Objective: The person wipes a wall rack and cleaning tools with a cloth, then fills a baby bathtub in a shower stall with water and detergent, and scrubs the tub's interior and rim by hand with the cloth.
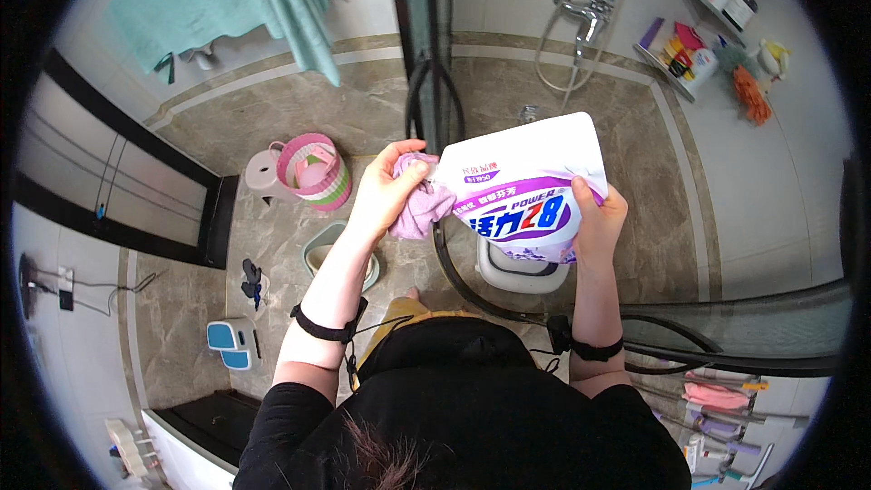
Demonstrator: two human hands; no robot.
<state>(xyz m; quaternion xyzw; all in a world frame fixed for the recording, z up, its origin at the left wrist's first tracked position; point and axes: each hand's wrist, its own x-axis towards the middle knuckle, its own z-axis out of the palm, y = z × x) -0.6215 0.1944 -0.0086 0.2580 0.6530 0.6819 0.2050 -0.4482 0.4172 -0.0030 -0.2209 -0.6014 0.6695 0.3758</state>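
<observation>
Out in front of me, a white and purple detergent bag (526, 150) hangs tilted above a pale basin (517, 270). My right hand (599, 229) is closed on the bag's right edge, with the thumb across its printed front. A crumpled pinkish-purple cloth (425, 207) is gripped in my left hand (386, 192). The cloth presses against the left edge of the bag, and the left thumb and fingers lie close to the bag's upper left corner. Most of the basin is hidden behind the bag.
A dark-framed glass partition (422, 0) divides the tiled room. On the left floor are a pink and green basket (337, 183), a white stool (261, 174), a greenish basin (318, 240) and a blue-white step stool (229, 338). A shower mixer (585, 14) and corner shelves (676, 73) hang ahead.
</observation>
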